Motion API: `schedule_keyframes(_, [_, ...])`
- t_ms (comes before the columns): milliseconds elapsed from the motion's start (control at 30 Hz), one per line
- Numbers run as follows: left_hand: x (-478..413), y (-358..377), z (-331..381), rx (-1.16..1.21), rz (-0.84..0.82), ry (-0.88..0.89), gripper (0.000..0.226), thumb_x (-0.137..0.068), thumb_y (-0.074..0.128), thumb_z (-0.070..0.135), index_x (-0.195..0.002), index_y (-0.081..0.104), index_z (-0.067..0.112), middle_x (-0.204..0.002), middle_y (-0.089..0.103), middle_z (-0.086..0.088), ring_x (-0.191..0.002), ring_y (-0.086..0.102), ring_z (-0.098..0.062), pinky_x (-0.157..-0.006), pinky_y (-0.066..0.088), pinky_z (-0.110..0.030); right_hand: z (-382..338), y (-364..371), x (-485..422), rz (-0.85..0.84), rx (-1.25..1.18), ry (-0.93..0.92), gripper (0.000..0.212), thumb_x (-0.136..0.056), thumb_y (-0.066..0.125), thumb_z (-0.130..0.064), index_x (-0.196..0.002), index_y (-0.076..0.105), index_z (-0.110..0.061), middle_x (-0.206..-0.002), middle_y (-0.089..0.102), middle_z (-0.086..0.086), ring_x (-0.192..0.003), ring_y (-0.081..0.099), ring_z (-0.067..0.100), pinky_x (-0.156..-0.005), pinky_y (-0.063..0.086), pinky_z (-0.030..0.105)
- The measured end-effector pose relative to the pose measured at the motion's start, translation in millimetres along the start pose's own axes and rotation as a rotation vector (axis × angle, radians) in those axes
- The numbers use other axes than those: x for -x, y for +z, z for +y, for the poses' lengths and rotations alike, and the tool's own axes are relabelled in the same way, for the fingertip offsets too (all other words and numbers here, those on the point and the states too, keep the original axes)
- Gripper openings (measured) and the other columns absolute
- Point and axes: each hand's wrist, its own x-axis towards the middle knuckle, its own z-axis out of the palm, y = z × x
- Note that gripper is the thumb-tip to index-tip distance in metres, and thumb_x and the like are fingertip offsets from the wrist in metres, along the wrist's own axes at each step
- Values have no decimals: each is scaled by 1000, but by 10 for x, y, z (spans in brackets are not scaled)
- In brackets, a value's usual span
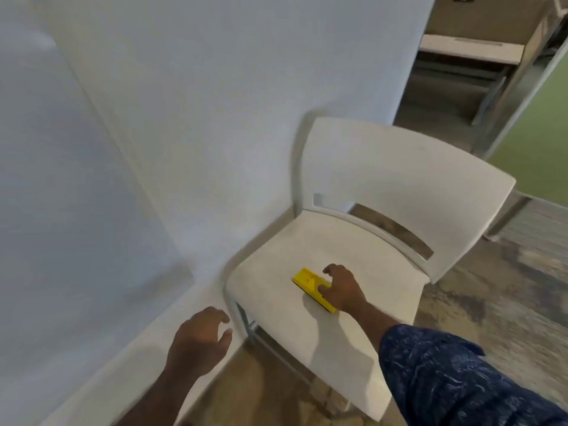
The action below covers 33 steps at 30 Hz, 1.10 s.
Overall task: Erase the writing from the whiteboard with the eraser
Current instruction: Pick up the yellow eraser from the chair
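Note:
A yellow eraser point(307, 279) lies flat on the seat of a white chair point(307, 327). My right hand point(341, 287) rests over its near end, fingers spread on either side of it and thumb touching its top; the grip is not closed. My left hand point(201, 339) hovers open, fingers apart, to the left of the chair near the wall base. A whiteboard point(61, 195) fills the left of the view at a steep angle; no writing is visible on the part I see.
A white wall point(230, 103) stands behind the chair. Patterned carpet point(491, 287) lies to the right. A doorway with wooden shelving point(470, 47) and a green panel point(541, 149) is at the top right.

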Motion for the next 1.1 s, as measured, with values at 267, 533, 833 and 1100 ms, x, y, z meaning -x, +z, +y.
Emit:
schedule_keyframes(267, [-801, 327, 297, -22, -68, 134, 53, -93, 53, 44, -142, 47, 24, -148, 49, 2, -133, 49, -22, -111, 34, -38, 135, 370, -304, -79, 182, -22, 75, -80, 68, -50, -140, 37, -19, -136, 42, 8, -123, 44, 32, -98, 43, 43])
schedule_keyframes(533, [-941, 330, 186, -23, -34, 124, 63, -93, 52, 46, -150, 35, 25, -158, 37, 2, -143, 38, -21, -118, 29, -38, 164, 646, -413, -81, 311, -56, 56, -91, 53, -32, -142, 33, -30, -122, 44, 10, -113, 47, 32, -89, 45, 42])
schedule_keyframes(833, [-59, -288, -699, -9, 324, 166, 40, -78, 59, 20, -113, 72, 5, -115, 72, -13, -108, 70, -30, -89, 56, -42, -820, 612, -175, 36, 69, -261, 60, -87, 63, -29, -141, 38, -24, -118, 49, 10, -112, 49, 31, -85, 47, 40])
schedule_keyframes(1100, [931, -1433, -1522, -150, 572, 109, 41, -85, 55, 33, -124, 62, 24, -129, 63, 2, -123, 46, -12, -103, 36, -26, -2718, 320, 349, 325, -349, -769, 62, -80, 76, -17, -134, 46, -23, -107, 49, -3, -94, 49, 10, -77, 37, 19])
